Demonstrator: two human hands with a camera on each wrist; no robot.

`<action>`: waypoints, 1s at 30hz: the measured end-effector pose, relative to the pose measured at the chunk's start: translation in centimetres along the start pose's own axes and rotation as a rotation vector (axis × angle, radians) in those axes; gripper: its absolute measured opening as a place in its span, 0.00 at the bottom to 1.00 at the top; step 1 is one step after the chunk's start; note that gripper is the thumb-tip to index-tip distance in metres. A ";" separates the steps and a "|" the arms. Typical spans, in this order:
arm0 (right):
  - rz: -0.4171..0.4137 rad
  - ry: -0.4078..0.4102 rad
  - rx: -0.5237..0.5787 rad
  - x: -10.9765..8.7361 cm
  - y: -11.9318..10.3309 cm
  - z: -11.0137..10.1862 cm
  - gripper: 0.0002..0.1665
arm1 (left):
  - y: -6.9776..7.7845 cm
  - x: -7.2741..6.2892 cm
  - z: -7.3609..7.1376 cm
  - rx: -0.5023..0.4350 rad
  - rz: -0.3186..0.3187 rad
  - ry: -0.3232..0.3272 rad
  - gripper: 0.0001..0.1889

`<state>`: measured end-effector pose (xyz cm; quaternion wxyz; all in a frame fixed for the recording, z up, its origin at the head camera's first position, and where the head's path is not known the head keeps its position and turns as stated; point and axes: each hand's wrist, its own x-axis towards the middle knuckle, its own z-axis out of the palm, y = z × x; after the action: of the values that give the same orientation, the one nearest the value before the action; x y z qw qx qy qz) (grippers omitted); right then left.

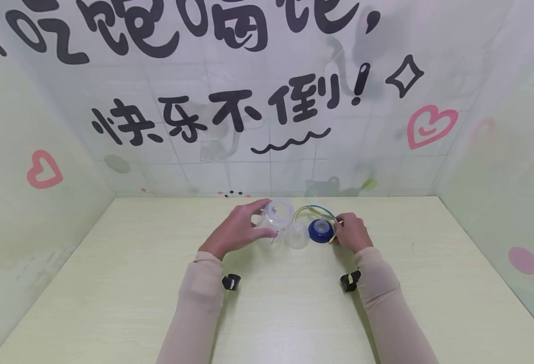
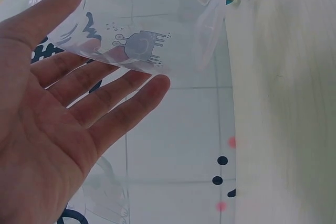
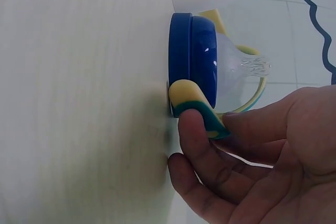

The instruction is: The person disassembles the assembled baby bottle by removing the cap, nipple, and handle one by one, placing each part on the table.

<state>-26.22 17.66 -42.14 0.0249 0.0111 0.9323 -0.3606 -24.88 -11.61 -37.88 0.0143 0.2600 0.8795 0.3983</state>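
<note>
In the head view my left hand (image 1: 237, 230) grips a clear baby bottle (image 1: 279, 215), thumb on one side and fingers on the other. Its mouth faces up, tilted. The left wrist view shows a printed animal and scale marks on the bottle (image 2: 139, 43). My right hand (image 3: 247, 166) pinches one end of a yellow-and-teal bottle handle (image 3: 186, 95), close against a blue screw collar (image 3: 191, 51) with a clear teat (image 3: 233, 66). That collar stands on the table, teat upward. A translucent dome cap (image 1: 297, 237) stands between the bottle and the collar.
All this lies near the back edge of the pale wood-grain table (image 1: 285, 313). Behind it rises a printed wall panel (image 1: 230, 172), with side panels left and right. Black wrist mounts (image 1: 232, 282) sit at both forearms.
</note>
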 end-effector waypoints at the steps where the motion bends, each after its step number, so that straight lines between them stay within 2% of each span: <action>1: -0.002 0.005 -0.007 0.0 -0.1 0.0 0.19 | 0.0 0.0 0.0 0.002 0.000 0.001 0.40; 4: -0.006 0.033 -0.044 -0.3 -0.3 -0.2 0.22 | 0.0 0.0 0.0 0.002 0.001 -0.001 0.39; 8: -0.033 0.118 -0.084 -0.7 -1.2 -0.7 0.25 | -0.1 -0.1 0.0 -0.014 0.007 0.003 0.40; 11: -0.094 0.190 -0.033 -1.0 -2.2 -0.7 0.27 | -0.1 -0.1 0.0 -0.044 0.012 0.008 0.40; 16: -0.259 0.260 0.106 -1.3 -3.8 0.1 0.27 | -0.2 0.0 0.0 -0.109 0.010 0.013 0.40; 19: -0.379 0.244 0.200 -1.6 -4.6 0.9 0.28 | -0.3 0.0 0.0 -0.144 0.010 0.030 0.40; 22: -0.470 0.184 0.304 -2.1 -5.4 1.6 0.28 | -0.4 0.0 0.0 -0.167 0.012 0.049 0.39; 26: -0.535 0.108 0.387 -2.5 -6.3 2.4 0.29 | -0.5 0.0 0.1 -0.194 0.014 0.060 0.38; 30: -0.576 0.068 0.392 -2.7 -6.8 3.1 0.30 | -0.8 0.1 0.2 -0.219 0.006 0.052 0.37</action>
<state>-23.64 10.53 -39.71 -0.1116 -0.2358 0.8106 -0.5243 -25.26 -11.86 -38.51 0.0187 0.2490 0.8299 0.4988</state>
